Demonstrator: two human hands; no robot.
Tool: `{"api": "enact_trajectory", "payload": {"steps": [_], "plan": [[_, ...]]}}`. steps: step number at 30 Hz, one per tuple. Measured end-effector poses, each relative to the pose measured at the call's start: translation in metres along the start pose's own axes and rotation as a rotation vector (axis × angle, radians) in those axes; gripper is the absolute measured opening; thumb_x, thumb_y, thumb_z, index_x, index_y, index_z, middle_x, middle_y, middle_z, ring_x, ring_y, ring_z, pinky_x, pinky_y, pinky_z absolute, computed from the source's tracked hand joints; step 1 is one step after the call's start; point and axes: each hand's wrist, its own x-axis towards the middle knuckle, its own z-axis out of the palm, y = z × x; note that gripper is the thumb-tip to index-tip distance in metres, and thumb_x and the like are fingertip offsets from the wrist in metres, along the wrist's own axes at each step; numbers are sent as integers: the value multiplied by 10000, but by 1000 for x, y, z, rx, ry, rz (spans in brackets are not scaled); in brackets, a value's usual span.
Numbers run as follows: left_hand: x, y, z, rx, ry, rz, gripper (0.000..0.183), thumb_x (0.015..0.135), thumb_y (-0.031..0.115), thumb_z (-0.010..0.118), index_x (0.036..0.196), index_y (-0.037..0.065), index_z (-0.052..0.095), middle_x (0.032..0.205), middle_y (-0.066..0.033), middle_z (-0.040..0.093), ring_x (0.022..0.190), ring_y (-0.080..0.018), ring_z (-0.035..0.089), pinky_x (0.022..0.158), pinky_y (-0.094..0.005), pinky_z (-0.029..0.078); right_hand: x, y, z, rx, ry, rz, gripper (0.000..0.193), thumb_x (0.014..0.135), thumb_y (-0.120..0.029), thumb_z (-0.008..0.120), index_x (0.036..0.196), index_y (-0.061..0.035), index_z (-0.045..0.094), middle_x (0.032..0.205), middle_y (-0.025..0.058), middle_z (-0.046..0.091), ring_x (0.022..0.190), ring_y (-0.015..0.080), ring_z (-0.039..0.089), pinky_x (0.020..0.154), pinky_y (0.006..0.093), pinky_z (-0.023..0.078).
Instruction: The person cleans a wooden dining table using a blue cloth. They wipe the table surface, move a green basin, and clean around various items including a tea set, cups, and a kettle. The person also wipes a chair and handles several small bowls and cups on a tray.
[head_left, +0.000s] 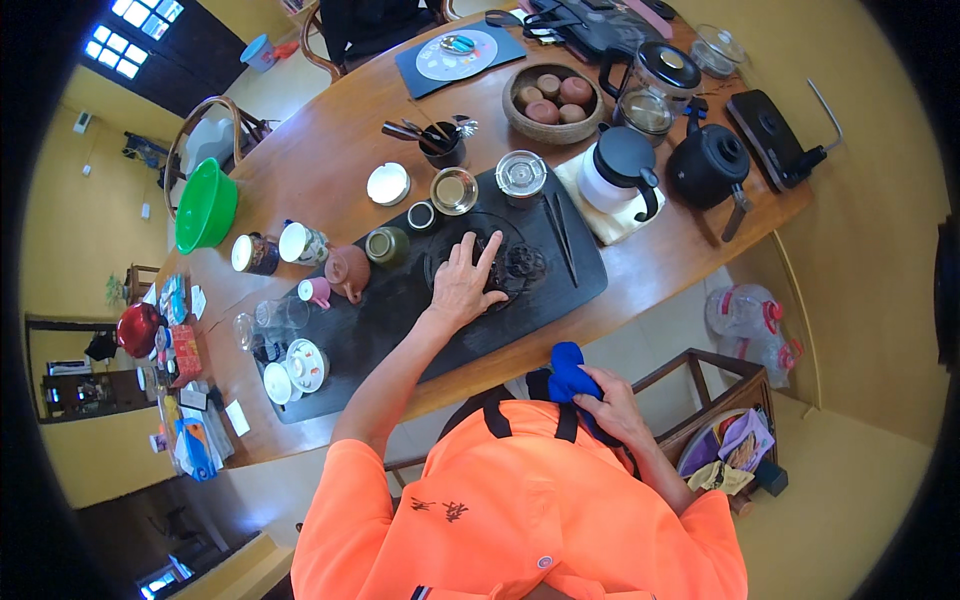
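My left hand (463,282) reaches over the black tea tray (385,345), palm down with its fingers spread. Its fingertips lie at a dark carved ornament (525,266) on the tray; whether they press on it I cannot tell. Close to my waist, below the table's edge, my right hand (612,405) is closed on a bunched blue cloth (572,372). Left of my left hand stand a green round jar (386,246), a brown clay teapot (347,272) and a small pink cup (315,291). Black tongs (561,238) rest on the tray's right part.
A glass lidded cup (521,175) and a metal-rimmed bowl (454,190) stand along the tray's far edge. Beyond are a basket (556,131) of round cups, a white jug with a black lid (622,170) and a black kettle (708,168). A green basin (207,205) sits far left.
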Motion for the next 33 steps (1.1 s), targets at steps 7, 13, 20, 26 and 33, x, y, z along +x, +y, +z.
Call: {"api": "enact_trajectory", "payload": {"steps": [7, 13, 20, 26, 33], "plan": [[0, -4, 3, -10, 12, 8, 1084, 588, 455, 863, 1492, 127, 362, 1303, -192, 461, 1110, -345, 517, 878, -424, 493, -3, 2, 4, 31, 7, 1, 501, 794, -195, 714, 1234, 16, 600, 1167, 227, 643, 1102, 406, 575, 962, 437, 442], [-2, 23, -28, -3, 253, 137, 827, 695, 440, 811, 1368, 74, 501, 1237, -179, 516, 1096, -341, 525, 898, -450, 424, -7, 7, -3, 119, 45, 36, 504, 817, -180, 710, 1264, 20, 589, 1132, 196, 675, 1047, 312, 636, 932, 377, 475], [37, 96, 42, -386, 138, -77, 410, 843, 314, 724, 1184, 130, 590, 921, -140, 609, 741, -381, 651, 614, -485, 510, -11, -8, -38, 667, 270, 137, 478, 883, -100, 656, 1338, 5, 553, 1077, 63, 677, 908, 106, 610, 768, 266, 525], [66, 103, 86, -215, 17, -197, 273, 885, 242, 648, 1124, 127, 581, 878, -155, 614, 707, -405, 654, 626, -502, 534, 1, -9, -56, 713, 527, -73, 519, 898, -43, 620, 1396, 8, 488, 1182, 73, 634, 954, 122, 612, 806, 276, 531], [-15, 104, 19, -497, 284, -26, 163, 861, 52, 601, 1018, 84, 629, 858, -119, 637, 689, -330, 656, 568, -411, 534, 66, -4, -78, -85, 606, -279, 557, 812, -128, 682, 1353, -74, 560, 1301, 196, 583, 1167, 336, 564, 1013, 400, 433]]}}
